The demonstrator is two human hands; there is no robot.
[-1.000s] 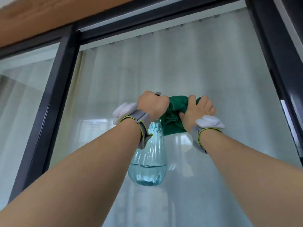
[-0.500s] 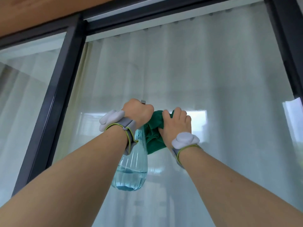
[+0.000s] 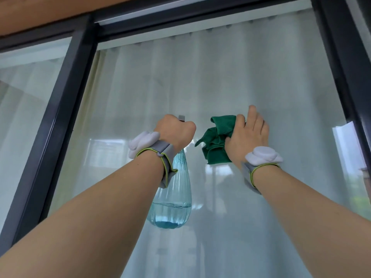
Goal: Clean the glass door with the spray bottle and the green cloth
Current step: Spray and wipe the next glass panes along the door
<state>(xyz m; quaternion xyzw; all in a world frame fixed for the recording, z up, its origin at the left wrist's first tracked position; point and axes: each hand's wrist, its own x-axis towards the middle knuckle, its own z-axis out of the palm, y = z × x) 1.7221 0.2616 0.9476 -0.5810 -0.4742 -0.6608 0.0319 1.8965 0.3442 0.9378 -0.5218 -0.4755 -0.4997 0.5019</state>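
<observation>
Both my arms reach up to the glass door (image 3: 230,77). My left hand (image 3: 174,132) grips the head of a clear blue spray bottle (image 3: 172,197), which hangs below the fist with a little blue liquid at its bottom. My right hand (image 3: 249,133) presses a crumpled green cloth (image 3: 215,141) against the pane, its fingers mostly straight and the thumb pinching the cloth. The cloth bunches out to the left of the palm. A small gap of glass separates the two hands.
A dark vertical frame post (image 3: 58,117) stands to the left of the pane, another dark frame (image 3: 345,81) to the right, and a top rail (image 3: 180,19) above. White curtains hang behind the glass. A second pane (image 3: 26,93) lies at far left.
My right hand has slid the cloth rightward and a little up along the glass, away from my left hand. The left hand and bottle kept their grip and stayed near the middle.
</observation>
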